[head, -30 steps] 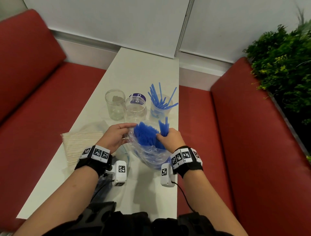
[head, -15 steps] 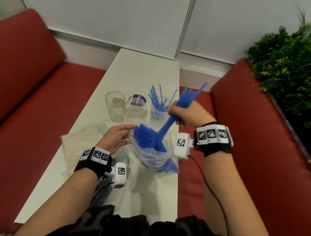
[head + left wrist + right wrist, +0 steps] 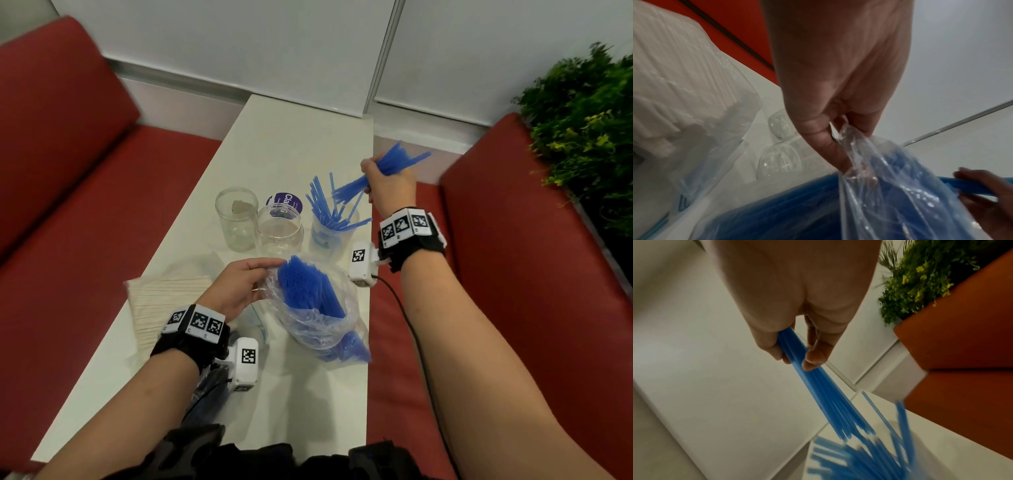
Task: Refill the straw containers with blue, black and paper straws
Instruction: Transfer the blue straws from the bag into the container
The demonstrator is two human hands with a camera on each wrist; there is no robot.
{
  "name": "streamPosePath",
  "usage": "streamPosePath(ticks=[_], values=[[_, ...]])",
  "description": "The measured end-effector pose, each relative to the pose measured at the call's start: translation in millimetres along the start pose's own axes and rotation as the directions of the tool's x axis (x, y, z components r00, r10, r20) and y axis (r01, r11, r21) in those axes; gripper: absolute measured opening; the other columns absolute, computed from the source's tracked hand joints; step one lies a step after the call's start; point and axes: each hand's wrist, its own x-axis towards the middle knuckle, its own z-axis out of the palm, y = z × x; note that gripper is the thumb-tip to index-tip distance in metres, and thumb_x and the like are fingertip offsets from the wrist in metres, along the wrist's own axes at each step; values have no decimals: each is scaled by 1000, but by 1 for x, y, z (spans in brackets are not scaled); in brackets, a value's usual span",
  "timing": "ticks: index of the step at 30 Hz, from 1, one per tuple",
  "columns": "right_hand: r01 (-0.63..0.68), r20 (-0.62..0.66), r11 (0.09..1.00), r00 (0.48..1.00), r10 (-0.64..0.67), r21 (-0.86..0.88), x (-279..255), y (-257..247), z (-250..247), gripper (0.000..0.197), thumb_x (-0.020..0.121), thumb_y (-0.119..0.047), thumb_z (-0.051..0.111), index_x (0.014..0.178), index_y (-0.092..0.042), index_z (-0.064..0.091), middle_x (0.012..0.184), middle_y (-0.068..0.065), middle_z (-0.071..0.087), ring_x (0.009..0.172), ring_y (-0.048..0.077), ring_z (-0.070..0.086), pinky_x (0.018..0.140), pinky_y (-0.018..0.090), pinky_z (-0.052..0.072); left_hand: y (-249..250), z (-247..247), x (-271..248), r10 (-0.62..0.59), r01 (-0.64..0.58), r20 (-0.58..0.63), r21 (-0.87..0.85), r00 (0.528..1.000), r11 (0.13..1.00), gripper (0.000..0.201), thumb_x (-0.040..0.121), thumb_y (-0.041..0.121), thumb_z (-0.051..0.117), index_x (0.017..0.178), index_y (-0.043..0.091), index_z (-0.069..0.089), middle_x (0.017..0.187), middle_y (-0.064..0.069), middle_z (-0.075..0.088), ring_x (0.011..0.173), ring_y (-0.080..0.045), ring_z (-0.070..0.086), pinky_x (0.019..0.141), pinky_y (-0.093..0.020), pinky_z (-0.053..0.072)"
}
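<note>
Two hands busy: nearest, the left hand (image 3: 236,291) pinches the rim of the crinkly plastic bag (image 3: 318,308) of blue straws on the table (image 3: 301,394), a soft, slippery film. Farther right, the right hand (image 3: 390,181) grips a light, springy bundle (image 3: 818,386) mid-length, tips angled over the blue-straw cup (image 3: 330,233); they'll likely splay if loosened.

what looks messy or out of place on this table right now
The blue straws in the right-hand container splay out at all angles rather than standing upright. The clear bag of blue straws hangs over the table edge on the right. No spill or damage shows.
</note>
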Motion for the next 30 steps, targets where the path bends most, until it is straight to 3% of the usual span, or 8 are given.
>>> streamPosePath(ticks=[6, 10, 14, 18, 21, 25, 28, 30], values=[[-152, 23, 974, 987, 158, -171, 16, 54, 25, 25, 90, -18, 68, 100, 5, 67, 87, 20, 68, 69, 23, 62, 70, 42, 58, -3, -4, 9, -7, 7, 17, 11, 1000, 1000, 45, 98, -7, 44, 99, 18, 82, 99, -8, 77, 75, -15, 70, 67, -29, 61], [-213, 130, 940, 958, 254, -268, 22, 66, 33, 28, 90, -20, 71, 108, 2, 67, 90, 19, 67, 64, 21, 60, 67, 37, 56, -3, -4, 13, -9, 9, 29, 10, 1000, 1000, 47, 98, -7, 44, 98, 21, 82, 101, -8, 77, 75, -15, 71, 64, -28, 60], [-75, 223, 903, 957, 184, -424, 34, 52, 33, 51, 84, -32, 79, 125, -7, 61, 115, 10, 64, 99, 24, 63, 84, 34, 53, -2, -3, 16, -10, 9, 38, 10, 999, 1000, 48, 98, -7, 43, 99, 21, 82, 101, -8, 77, 76, -16, 72, 65, -28, 60], [164, 100, 867, 986, -133, -470, 32, 39, 35, 58, 83, -40, 76, 133, -24, 53, 136, 9, 46, 122, 26, 49, 99, 38, 43, -1, -1, 17, -8, 8, 35, 5, 999, 1000, 49, 98, -9, 42, 98, 20, 82, 99, -8, 76, 76, -17, 70, 65, -28, 60], [344, 147, 721, 935, -323, -601, 20, 44, 45, 62, 95, -44, 59, 151, -29, 38, 161, 9, 24, 145, 32, 29, 114, 51, 27, -1, 0, 17, -6, 6, 35, 1, 999, 1000, 48, 98, -8, 42, 98, 19, 82, 101, -10, 76, 81, -19, 69, 68, -29, 61], [374, 398, 500, 915, -63, -781, 2, 78, 55, 67, 103, -60, 27, 160, -35, 2, 169, 2, -11, 155, 33, -9, 122, 59, -1, -1, 3, 17, -9, 8, 32, 19, 999, 1000, 52, 97, -10, 41, 96, 21, 82, 98, -10, 74, 87, -25, 62, 68, -29, 61], [331, 420, 479, 904, 87, -813, -2, 94, 50, 78, 98, -67, 32, 160, -35, -5, 167, 5, -20, 153, 38, -15, 121, 61, -7, 0, 3, 16, -7, 6, 33, 18, 999, 1000, 51, 97, -10, 41, 96, 21, 83, 98, -11, 72, 86, -27, 60, 66, -29, 61], [329, 387, 524, 922, 1, -785, -1, 91, 48, 92, 94, -70, 42, 160, -30, -7, 167, 8, -19, 152, 38, -17, 121, 59, -9, 0, 1, 15, -6, 5, 35, 23, 999, 1000, 51, 98, -9, 42, 97, 21, 83, 97, -10, 73, 83, -23, 62, 64, -27, 61]])
